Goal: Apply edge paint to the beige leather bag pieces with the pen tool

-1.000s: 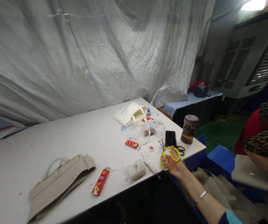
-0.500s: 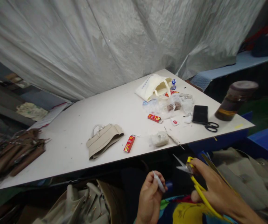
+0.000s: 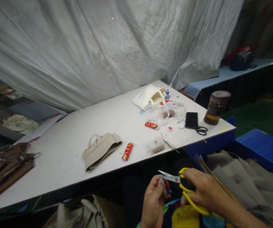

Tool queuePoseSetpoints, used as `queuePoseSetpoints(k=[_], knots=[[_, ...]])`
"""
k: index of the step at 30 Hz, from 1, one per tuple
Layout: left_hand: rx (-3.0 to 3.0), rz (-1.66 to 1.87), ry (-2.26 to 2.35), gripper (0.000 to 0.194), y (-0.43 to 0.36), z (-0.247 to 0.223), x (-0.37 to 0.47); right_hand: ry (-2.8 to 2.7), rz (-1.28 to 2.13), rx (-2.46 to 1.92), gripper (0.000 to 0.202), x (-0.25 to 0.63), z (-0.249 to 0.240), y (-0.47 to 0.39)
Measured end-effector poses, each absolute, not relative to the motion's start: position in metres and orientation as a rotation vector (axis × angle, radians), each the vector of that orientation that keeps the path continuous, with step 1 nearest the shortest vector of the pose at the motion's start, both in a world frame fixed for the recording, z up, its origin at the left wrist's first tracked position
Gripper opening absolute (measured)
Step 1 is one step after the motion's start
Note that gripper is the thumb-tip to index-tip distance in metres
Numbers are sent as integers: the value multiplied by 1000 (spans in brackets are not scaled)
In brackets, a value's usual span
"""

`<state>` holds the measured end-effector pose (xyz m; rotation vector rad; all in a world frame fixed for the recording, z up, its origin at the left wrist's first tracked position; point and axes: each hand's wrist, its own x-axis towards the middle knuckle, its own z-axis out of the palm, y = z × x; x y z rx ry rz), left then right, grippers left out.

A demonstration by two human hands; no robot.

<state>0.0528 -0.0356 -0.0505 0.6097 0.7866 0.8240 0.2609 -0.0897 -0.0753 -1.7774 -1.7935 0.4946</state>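
Below the table's front edge, my right hand (image 3: 207,193) grips yellow-handled scissors (image 3: 186,190), blades pointing left. My left hand (image 3: 153,199) pinches a small thin whitish piece (image 3: 163,186) upright, right at the scissor tips. The blades lie against or just above that piece; I cannot tell whether they are cutting it. Both hands sit over my lap, clear of the white table (image 3: 67,139).
On the table lie a beige handbag (image 3: 100,150), a red packet (image 3: 126,152), a small red box (image 3: 151,125), a wad of white material (image 3: 156,144), a phone (image 3: 191,119), black scissors (image 3: 201,129), a brown jar (image 3: 216,107) and a cream tote (image 3: 148,96). Brown straps (image 3: 5,167) lie left; blue bins (image 3: 262,148) with beige pieces stand right.
My right hand lifted the yellow scissors off the table and brought them down to my lap. My left hand came into view holding the small piece, and the blades closed in on it.
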Motion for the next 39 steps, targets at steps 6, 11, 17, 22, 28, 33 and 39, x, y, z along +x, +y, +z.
queuePoseSetpoints(k=[6,11,17,22,28,33,39], knots=[[635,849,789,37,-34,-49,53,-1834,386,-1777,41,271,-55,-94],[652,849,765,41,-39,-51,54,-1877,269,-1854,86,273,-39,-101],[732,832,739,45,-42,-46,57,-1959,341,-1845,78,267,-19,-102],[822,834,713,46,-44,-46,58,-1976,367,-1810,84,262,-8,-100],[828,847,683,42,-48,-49,61,-2020,414,-1789,89,261,-11,-99],[828,864,713,43,-47,-53,61,-2028,460,-1781,86,262,-13,-98],[836,864,740,39,-47,-58,60,-2025,489,-1736,77,261,-13,-97]])
